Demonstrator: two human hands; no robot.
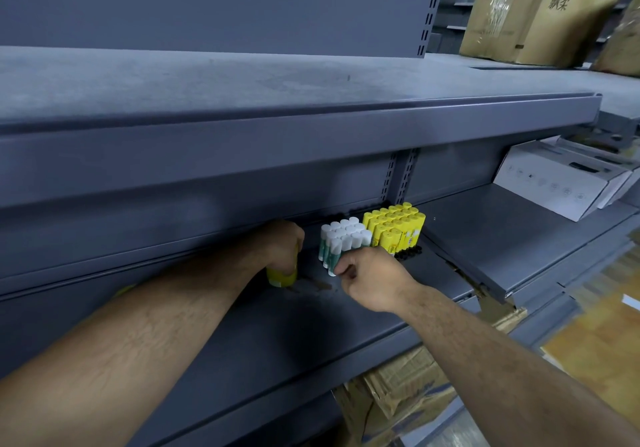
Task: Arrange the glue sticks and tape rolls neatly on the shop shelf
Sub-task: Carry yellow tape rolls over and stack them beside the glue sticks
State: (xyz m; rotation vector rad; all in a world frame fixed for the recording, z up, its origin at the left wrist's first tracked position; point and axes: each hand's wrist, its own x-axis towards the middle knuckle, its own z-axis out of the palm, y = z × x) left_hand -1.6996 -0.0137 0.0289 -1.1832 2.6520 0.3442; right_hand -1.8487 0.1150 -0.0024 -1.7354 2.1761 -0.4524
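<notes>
Glue sticks [398, 220], white block [341, 239], yellow block [394, 235], left hand [280, 242] gripping yellow stick [281, 277], right hand [372, 277] pinching one white stick [334, 256]

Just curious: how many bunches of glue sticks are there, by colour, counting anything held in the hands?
White-capped bunch: 1, standing on the shelf, pinched by the right hand
Yellow standing bunch: 1, beside it
Yellow held bunch: 1, gripped by the left hand
Total: 3

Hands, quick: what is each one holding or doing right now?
The left hand grips yellow glue sticks.
The right hand pinches a white-and-green glue stick.
</notes>
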